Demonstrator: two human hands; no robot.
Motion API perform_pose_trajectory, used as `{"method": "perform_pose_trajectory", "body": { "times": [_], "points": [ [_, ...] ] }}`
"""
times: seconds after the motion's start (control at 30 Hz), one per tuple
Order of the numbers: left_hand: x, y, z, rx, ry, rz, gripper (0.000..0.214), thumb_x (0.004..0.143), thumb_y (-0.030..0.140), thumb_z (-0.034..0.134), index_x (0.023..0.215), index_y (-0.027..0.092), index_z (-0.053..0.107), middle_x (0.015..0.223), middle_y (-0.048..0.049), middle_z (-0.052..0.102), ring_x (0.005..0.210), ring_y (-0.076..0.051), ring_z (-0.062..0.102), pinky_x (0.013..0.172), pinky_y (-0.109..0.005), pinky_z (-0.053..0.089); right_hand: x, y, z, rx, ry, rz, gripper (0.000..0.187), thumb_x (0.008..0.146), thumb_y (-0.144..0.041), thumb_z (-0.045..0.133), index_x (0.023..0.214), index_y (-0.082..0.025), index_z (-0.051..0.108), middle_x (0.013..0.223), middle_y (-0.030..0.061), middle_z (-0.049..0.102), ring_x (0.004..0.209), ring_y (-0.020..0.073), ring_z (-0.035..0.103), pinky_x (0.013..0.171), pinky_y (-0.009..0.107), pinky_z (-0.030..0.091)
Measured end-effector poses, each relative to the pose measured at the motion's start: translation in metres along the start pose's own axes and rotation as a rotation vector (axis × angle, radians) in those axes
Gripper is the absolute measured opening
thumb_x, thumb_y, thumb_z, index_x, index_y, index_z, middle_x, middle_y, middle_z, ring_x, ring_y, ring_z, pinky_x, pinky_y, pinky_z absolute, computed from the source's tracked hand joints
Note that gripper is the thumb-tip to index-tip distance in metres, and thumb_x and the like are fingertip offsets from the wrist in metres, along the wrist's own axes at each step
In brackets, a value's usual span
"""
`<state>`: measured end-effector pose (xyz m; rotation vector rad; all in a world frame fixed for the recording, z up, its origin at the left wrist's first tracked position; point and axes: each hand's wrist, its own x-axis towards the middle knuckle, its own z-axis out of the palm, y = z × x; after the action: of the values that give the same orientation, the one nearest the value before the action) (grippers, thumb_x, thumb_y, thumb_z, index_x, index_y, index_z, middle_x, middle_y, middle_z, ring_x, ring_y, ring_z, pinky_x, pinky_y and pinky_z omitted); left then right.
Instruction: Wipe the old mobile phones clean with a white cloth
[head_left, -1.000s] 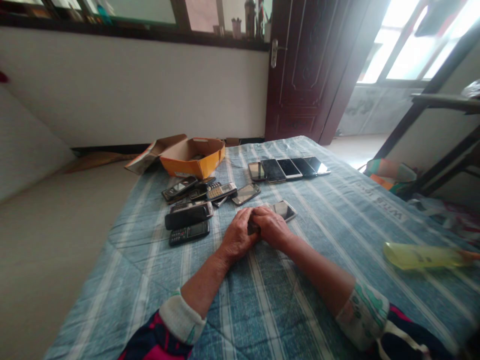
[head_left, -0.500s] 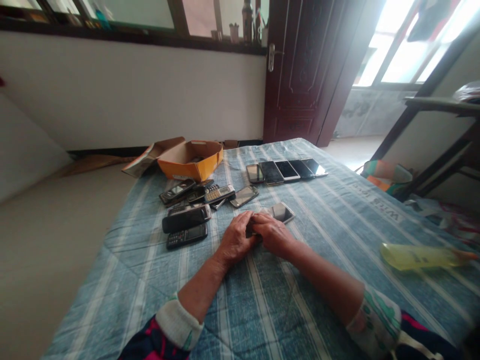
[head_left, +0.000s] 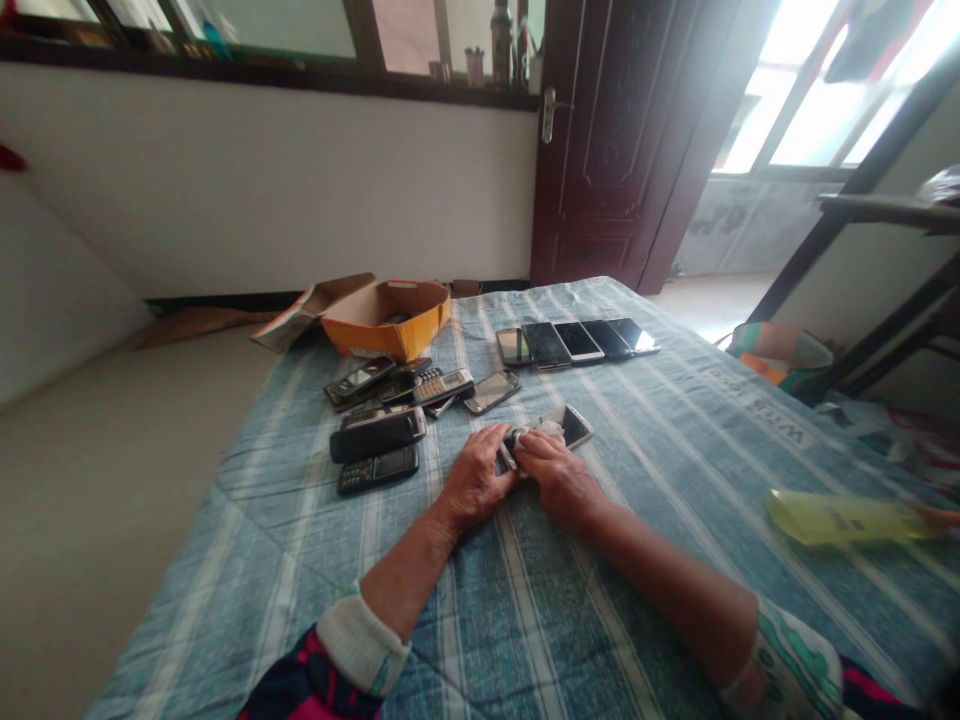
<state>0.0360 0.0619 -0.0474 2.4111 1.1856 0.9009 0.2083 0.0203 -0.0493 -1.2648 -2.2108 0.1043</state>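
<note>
Both my hands rest together on a blue striped cloth (head_left: 525, 600) over the table. My left hand (head_left: 474, 478) is curled round the left side of a small dark phone (head_left: 510, 447). My right hand (head_left: 559, 475) presses a white cloth (head_left: 540, 430) against that phone with closed fingers. A smartphone (head_left: 571, 424) lies just beyond my right fingers. To the left lies a pile of several old keypad phones (head_left: 379, 435). A row of several smartphones (head_left: 577, 340) sits farther back.
An open orange cardboard box (head_left: 386, 318) stands at the table's far left corner. A yellow-green plastic bottle (head_left: 847, 515) lies on its side at the right. A dark wooden door (head_left: 622, 140) and a metal rack (head_left: 885, 230) stand beyond the table.
My right hand has slid slightly back toward me, so the white cloth and more of the small phone show between my fingers. My left hand stays in place.
</note>
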Motion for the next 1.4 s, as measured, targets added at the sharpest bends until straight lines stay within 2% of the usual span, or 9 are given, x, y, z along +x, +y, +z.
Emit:
{"method": "perform_pose_trajectory", "body": {
  "times": [0.07, 0.27, 0.43, 0.53, 0.63, 0.93, 1.03, 1.2, 1.4],
  "points": [
    [0.000, 0.000, 0.000, 0.009, 0.001, 0.005, 0.057, 0.070, 0.025, 0.074, 0.123, 0.015, 0.055, 0.123, -0.0149, 0.063, 0.117, -0.031, 0.058, 0.102, -0.048, 0.047, 0.000, 0.003, -0.003, -0.011, -0.007, 0.017, 0.033, 0.086, -0.002, 0.043, 0.104, -0.018, 0.066, 0.122, 0.0096, 0.060, 0.122, 0.0208, 0.048, 0.106, 0.033, 0.037],
    [-0.001, 0.002, -0.002, -0.001, -0.007, -0.003, 0.058, 0.070, 0.027, 0.075, 0.123, 0.014, 0.055, 0.124, -0.0165, 0.062, 0.118, -0.031, 0.057, 0.102, -0.049, 0.046, 0.008, 0.028, -0.014, -0.112, 0.038, 0.296, 0.031, 0.088, -0.003, 0.041, 0.098, -0.016, 0.067, 0.116, 0.0125, 0.061, 0.115, 0.0243, 0.050, 0.100, 0.035, 0.038],
    [0.000, 0.001, -0.002, -0.038, 0.003, -0.004, 0.056, 0.071, 0.027, 0.073, 0.123, 0.016, 0.055, 0.123, -0.0145, 0.063, 0.116, -0.031, 0.058, 0.102, -0.049, 0.047, 0.023, 0.008, -0.003, 0.011, -0.042, 0.109, 0.027, 0.085, -0.001, 0.046, 0.090, -0.017, 0.067, 0.107, 0.0070, 0.063, 0.109, 0.0192, 0.053, 0.097, 0.028, 0.040],
    [0.001, -0.001, -0.001, -0.048, 0.010, -0.019, 0.058, 0.070, 0.023, 0.071, 0.125, 0.016, 0.054, 0.124, -0.0136, 0.062, 0.117, -0.031, 0.058, 0.103, -0.049, 0.046, 0.029, -0.004, 0.004, 0.118, -0.090, -0.023, 0.023, 0.086, -0.004, 0.049, 0.094, -0.014, 0.067, 0.109, 0.0094, 0.063, 0.108, 0.0189, 0.053, 0.096, 0.027, 0.040],
    [0.001, -0.002, 0.000, -0.040, 0.007, -0.022, 0.059, 0.070, 0.023, 0.071, 0.125, 0.016, 0.054, 0.125, -0.0137, 0.062, 0.118, -0.031, 0.057, 0.104, -0.049, 0.045, 0.029, -0.001, 0.002, 0.112, -0.111, -0.043, 0.023, 0.088, -0.007, 0.049, 0.099, -0.014, 0.068, 0.113, 0.0109, 0.063, 0.112, 0.0204, 0.052, 0.098, 0.028, 0.039],
    [-0.001, -0.001, 0.000, 0.010, -0.008, -0.014, 0.061, 0.069, 0.027, 0.076, 0.125, 0.014, 0.054, 0.126, -0.0171, 0.061, 0.120, -0.032, 0.056, 0.104, -0.050, 0.045, 0.015, 0.033, -0.019, -0.085, -0.052, 0.366, 0.032, 0.088, -0.007, 0.042, 0.099, -0.020, 0.069, 0.114, 0.0087, 0.062, 0.112, 0.0217, 0.052, 0.096, 0.031, 0.040],
    [-0.002, -0.003, 0.001, 0.012, -0.007, -0.018, 0.062, 0.069, 0.026, 0.076, 0.126, 0.015, 0.054, 0.128, -0.0164, 0.060, 0.121, -0.032, 0.055, 0.104, -0.050, 0.045, 0.010, 0.020, -0.013, -0.045, -0.018, 0.292, 0.032, 0.085, -0.003, 0.043, 0.095, -0.019, 0.069, 0.113, 0.0103, 0.062, 0.114, 0.0225, 0.050, 0.100, 0.032, 0.038],
    [-0.001, -0.005, 0.001, -0.014, -0.009, -0.013, 0.059, 0.071, 0.026, 0.073, 0.125, 0.016, 0.053, 0.127, -0.0151, 0.061, 0.120, -0.031, 0.056, 0.104, -0.049, 0.045, 0.019, -0.003, 0.002, 0.188, -0.059, -0.049, 0.030, 0.081, -0.002, 0.045, 0.091, -0.018, 0.068, 0.104, 0.0091, 0.064, 0.109, 0.0206, 0.054, 0.096, 0.032, 0.042],
    [0.001, -0.001, -0.002, -0.035, -0.006, -0.008, 0.056, 0.071, 0.025, 0.072, 0.123, 0.014, 0.054, 0.122, -0.0144, 0.063, 0.115, -0.030, 0.058, 0.102, -0.048, 0.047, 0.033, 0.004, 0.005, 0.167, -0.081, -0.034, 0.025, 0.083, -0.005, 0.049, 0.090, -0.018, 0.069, 0.103, 0.0088, 0.066, 0.105, 0.0204, 0.056, 0.093, 0.033, 0.044]
  ]
}}
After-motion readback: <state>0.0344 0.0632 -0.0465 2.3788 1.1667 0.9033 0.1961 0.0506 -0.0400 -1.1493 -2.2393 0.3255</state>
